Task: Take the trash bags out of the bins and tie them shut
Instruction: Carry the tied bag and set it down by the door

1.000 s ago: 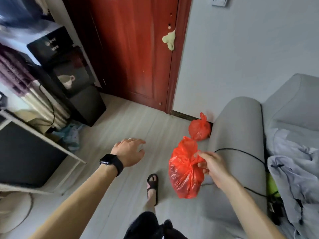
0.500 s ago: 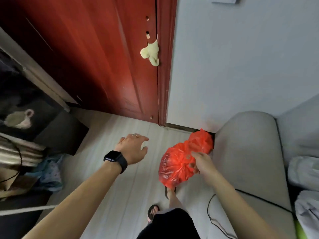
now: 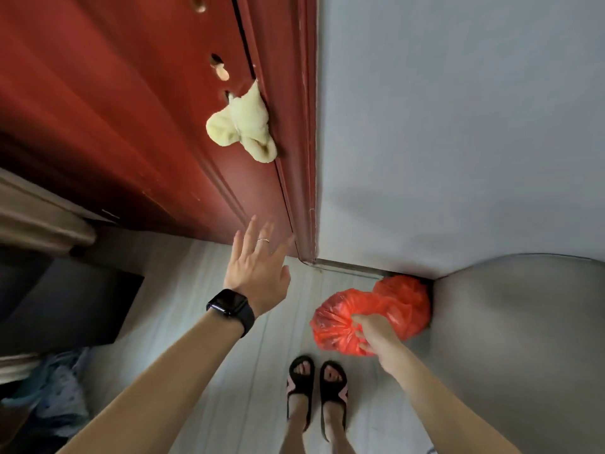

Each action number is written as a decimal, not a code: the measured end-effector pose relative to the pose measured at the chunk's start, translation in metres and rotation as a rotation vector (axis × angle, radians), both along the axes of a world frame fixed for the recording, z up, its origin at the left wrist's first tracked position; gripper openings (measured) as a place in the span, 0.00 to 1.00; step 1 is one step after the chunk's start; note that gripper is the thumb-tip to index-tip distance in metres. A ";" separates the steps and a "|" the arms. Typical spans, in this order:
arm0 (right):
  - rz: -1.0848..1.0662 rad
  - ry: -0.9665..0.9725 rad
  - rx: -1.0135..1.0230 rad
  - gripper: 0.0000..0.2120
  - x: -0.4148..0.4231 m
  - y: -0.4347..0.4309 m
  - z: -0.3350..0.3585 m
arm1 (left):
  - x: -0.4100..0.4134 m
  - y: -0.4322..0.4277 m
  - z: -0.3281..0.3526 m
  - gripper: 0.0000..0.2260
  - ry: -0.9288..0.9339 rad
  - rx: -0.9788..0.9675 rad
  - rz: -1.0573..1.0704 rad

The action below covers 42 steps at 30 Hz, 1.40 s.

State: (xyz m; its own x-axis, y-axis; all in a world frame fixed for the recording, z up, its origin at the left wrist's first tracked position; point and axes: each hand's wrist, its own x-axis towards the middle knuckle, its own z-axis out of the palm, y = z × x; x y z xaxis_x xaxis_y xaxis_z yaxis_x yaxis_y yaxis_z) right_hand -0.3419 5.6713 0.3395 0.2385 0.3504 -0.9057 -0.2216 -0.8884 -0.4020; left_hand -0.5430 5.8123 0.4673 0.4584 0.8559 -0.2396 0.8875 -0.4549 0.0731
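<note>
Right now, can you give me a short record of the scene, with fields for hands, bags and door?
left hand: open, fingers spread, raised toward the door
right hand: grips the near red bag
near red bag: low by the floor, in front of the second bag
second bag: in the corner between wall and sofa
door: red, a pale cloth at its edge

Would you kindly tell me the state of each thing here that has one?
left hand: open, fingers spread, empty.
right hand: grips near bag.
near bag: held, against far bag.
far bag: in the corner by the sofa.
door: shut.
cloth: hangs from door.
</note>
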 end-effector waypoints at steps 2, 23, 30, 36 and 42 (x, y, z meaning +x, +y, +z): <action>-0.016 -0.011 0.018 0.09 0.003 0.019 -0.027 | 0.012 0.023 -0.026 0.31 -0.043 0.097 -0.065; -0.230 -0.164 0.018 0.31 0.053 0.117 -0.350 | 0.024 0.106 -0.205 0.44 -0.041 0.467 -0.233; 0.296 -0.325 0.010 0.09 0.014 0.115 -0.204 | 0.024 0.088 -0.175 0.44 0.026 0.249 -0.162; 0.766 -0.493 0.163 0.10 0.006 0.121 -0.027 | 0.030 0.053 -0.096 0.30 0.236 -0.210 -0.038; 1.016 -0.682 0.419 0.15 -0.016 0.118 0.151 | 0.006 0.009 0.019 0.27 0.151 -0.418 0.124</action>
